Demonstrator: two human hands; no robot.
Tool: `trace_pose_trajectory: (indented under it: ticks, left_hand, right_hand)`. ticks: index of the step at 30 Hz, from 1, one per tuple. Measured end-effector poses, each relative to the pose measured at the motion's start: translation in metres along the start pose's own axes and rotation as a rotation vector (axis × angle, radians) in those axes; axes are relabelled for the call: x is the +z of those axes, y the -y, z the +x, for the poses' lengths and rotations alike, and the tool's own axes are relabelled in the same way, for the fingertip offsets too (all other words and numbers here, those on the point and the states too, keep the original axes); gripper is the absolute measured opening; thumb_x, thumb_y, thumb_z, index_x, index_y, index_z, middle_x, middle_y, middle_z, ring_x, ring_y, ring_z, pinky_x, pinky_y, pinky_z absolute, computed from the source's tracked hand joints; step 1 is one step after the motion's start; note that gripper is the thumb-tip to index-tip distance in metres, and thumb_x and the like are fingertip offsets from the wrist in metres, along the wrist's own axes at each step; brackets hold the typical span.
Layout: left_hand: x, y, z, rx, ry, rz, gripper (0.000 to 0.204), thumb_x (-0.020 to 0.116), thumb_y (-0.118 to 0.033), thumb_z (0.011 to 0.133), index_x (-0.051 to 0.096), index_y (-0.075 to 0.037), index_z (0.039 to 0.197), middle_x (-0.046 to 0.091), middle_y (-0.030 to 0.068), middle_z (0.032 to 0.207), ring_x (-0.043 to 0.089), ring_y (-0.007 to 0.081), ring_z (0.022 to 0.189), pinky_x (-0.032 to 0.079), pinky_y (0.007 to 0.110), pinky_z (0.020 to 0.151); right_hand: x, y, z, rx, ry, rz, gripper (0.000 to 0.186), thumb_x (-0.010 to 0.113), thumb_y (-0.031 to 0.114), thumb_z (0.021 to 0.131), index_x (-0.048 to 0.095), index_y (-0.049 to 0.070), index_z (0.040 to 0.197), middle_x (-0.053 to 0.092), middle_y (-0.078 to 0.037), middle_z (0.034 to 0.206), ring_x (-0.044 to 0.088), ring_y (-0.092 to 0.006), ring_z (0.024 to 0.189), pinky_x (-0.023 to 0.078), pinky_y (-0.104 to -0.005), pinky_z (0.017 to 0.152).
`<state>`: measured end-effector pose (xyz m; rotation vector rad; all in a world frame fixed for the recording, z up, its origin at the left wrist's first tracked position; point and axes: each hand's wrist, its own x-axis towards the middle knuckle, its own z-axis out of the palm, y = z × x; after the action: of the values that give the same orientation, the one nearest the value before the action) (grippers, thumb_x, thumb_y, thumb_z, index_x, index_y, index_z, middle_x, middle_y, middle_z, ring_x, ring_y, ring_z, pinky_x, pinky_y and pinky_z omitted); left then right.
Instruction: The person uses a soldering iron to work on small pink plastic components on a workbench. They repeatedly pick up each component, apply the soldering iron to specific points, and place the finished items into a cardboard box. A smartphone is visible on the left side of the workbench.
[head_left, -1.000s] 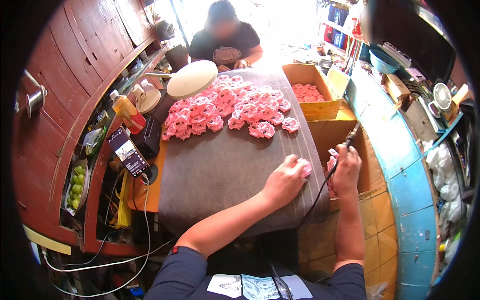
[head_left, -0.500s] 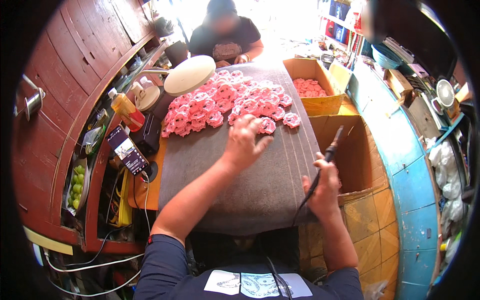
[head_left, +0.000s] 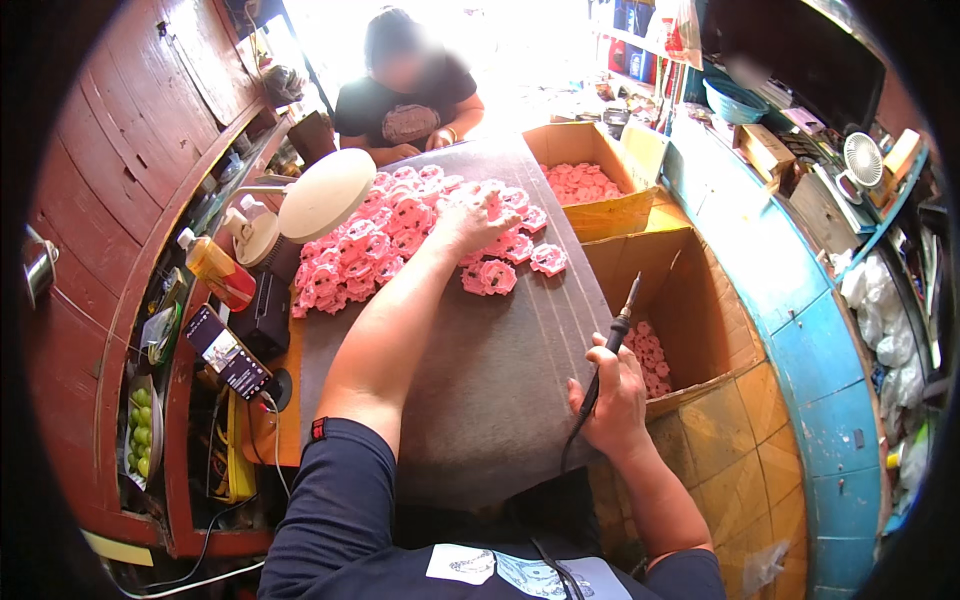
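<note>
My left hand (head_left: pixel 474 224) reaches into the right part of a heap of pink, flower-shaped pieces (head_left: pixel 350 255) with dark centres. Its thumb stands apart and its fingertips lie over the pieces, partly lost among them; I see nothing gripped. In my right hand (head_left: pixel 614 408) is a soldering iron (head_left: pixel 611 352), held like a pen with its metal tip pointing up and away. Its dark cord hangs down past the right edge of the grey-topped table (head_left: pixel 470 370). A few pink pieces (head_left: pixel 489 278) lie at the heap's near right side.
Two cardboard boxes (head_left: pixel 715 335) at the right hold more pink pieces (head_left: pixel 650 355). A round white lamp head (head_left: pixel 327 195) overhangs the heap's left. Beyond the table sits another person (head_left: pixel 408 95). A propped phone (head_left: pixel 228 350) and a bottle (head_left: pixel 217 270) stand at left.
My left hand has reached farther forward, from the heap's near edge in among the pieces. The right hand keeps hold of the soldering iron. The whole view has shifted a little.
</note>
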<state>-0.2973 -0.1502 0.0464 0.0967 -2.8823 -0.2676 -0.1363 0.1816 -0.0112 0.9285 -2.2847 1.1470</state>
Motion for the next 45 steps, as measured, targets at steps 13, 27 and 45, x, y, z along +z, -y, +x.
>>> trace_pose_trajectory:
  ticks: [13,27,45]
  left_hand:
    - [0.002,0.002,-0.032,0.143,0.016,-0.046,0.073,0.074,-0.057,0.092,0.06,-0.014,0.149,0.052,0.0193,0.158,0.046,0.0414,0.147,0.039,0.05,0.123]
    - [-0.019,0.023,-0.085,0.247,0.17,-0.19,0.07,0.082,-0.045,0.088,0.061,-0.012,0.145,0.058,0.0204,0.145,0.054,0.0394,0.138,0.044,0.048,0.116]
    - [-0.073,0.001,-0.225,0.261,0.236,-0.152,0.072,0.083,-0.049,0.087,0.061,-0.007,0.142,0.058,0.0215,0.144,0.057,0.043,0.131,0.046,0.052,0.11]
  right_hand:
    - [0.0,0.001,-0.002,0.022,-0.004,0.015,0.051,0.08,0.01,0.079,0.055,0.003,0.123,0.068,-0.03,0.124,0.063,-0.0491,0.115,0.048,-0.057,0.1]
    - [0.001,-0.001,-0.002,0.009,-0.02,0.016,0.048,0.079,0.009,0.079,0.056,0.002,0.121,0.068,-0.03,0.12,0.065,-0.0486,0.11,0.049,-0.0559,0.097]
    - [0.002,-0.003,-0.003,-0.011,-0.031,-0.034,0.047,0.075,0.005,0.08,0.056,0.0,0.123,0.068,-0.028,0.122,0.064,-0.0481,0.109,0.05,-0.0546,0.098]
